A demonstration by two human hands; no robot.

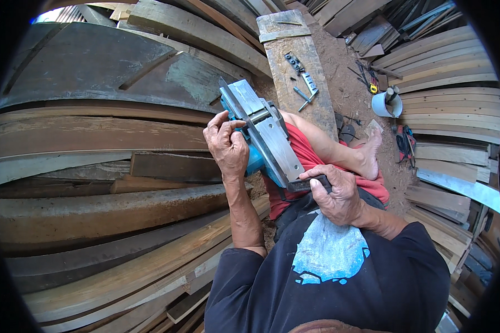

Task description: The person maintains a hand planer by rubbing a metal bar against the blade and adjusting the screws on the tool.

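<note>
An electric planer [278, 145] with a blue body lies upside down over my lap, its flat metal sole and cutter slot facing up. Along the sole's left edge runs a long thin dark blade [250, 129], which meets a black handle at the near end, like a try square [316, 181]. My right hand [339, 195] is closed round that handle, with thumb and forefinger along it. My left hand [228, 143] is closed at the planer's left side, fingers curled beside the cutter slot. Its fingertips are partly hidden against the body.
A wooden plank [288, 61] ahead bears a blue screwdriver [302, 94], a metal piece [310, 83] and small black parts [294, 62]. A white bucket [386, 104], a yellow tape measure [374, 87] and red-black tools [405, 143] stand right. Stacked boards [83, 213] line both sides.
</note>
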